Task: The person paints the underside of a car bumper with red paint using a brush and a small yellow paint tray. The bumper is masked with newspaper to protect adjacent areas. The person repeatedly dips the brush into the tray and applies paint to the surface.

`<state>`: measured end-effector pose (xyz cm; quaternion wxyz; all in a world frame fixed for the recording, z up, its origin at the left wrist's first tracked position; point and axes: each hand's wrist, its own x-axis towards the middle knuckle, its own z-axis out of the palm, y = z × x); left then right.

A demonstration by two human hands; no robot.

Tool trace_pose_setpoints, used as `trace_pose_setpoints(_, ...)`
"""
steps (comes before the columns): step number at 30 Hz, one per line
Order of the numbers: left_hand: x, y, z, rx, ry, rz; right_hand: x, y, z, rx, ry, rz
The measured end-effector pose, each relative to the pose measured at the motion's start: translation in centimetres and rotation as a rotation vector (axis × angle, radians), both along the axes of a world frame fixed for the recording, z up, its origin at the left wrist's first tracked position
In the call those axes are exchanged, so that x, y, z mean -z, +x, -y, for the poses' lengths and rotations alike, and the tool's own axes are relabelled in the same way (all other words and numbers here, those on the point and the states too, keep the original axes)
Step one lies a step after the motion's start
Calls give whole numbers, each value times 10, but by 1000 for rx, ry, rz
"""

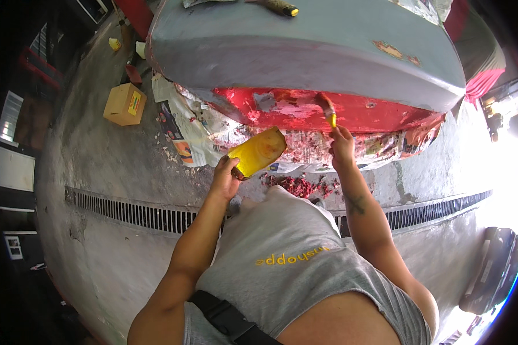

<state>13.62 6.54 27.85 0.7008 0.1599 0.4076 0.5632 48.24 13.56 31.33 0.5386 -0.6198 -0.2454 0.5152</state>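
My left hand [226, 176] holds a cut yellow plastic container [253, 152], tilted, with a brownish patch inside. My right hand [341, 146] grips a brush [331, 117] by its short yellow handle, its bristles at the red, flaking lower panel [400, 118] of a grey vehicle body [293, 52]. Below the panel, newspaper sheets [181, 135] are spotted with red flakes. A pile of red scraps [293, 186] lies on the concrete floor just beyond my body. Another tool [279, 8] with a dark handle and yellow end rests on top of the grey body.
A cardboard box [118, 112], a small yellow container [114, 43] and a white container [140, 49] stand at the left. A drain grate [126, 207] crosses the concrete floor [98, 247]. A draped cloth [482, 83] hangs at the upper right; a dark bulky object [486, 270] sits at the lower right.
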Motion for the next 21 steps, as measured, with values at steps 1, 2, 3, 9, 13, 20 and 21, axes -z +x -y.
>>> trace_pose_setpoints(1,2,-2,2,4,4,17,1,1,9,6,4,23)
trace_pose_setpoints(2,5,-4,2,11,10,32,2,-4,15,78,-14,89)
trace_pose_setpoints(3,8,-6,2,23,17,46,4,-12,19,-7,7,58)
trace_pose_setpoints(9,17,-17,2,-14,-56,30,2,-88,-22,-233,22,46)
trace_pose_setpoints(13,13,-22,2,7,-38,29,-17,-56,-28,-83,30,52)
trace_pose_setpoints(20,23,-23,4,16,-26,62,3,-59,13,-58,107,174)
trace_pose_setpoints(21,26,-23,2,36,-19,77,12,-70,11,-120,63,132)
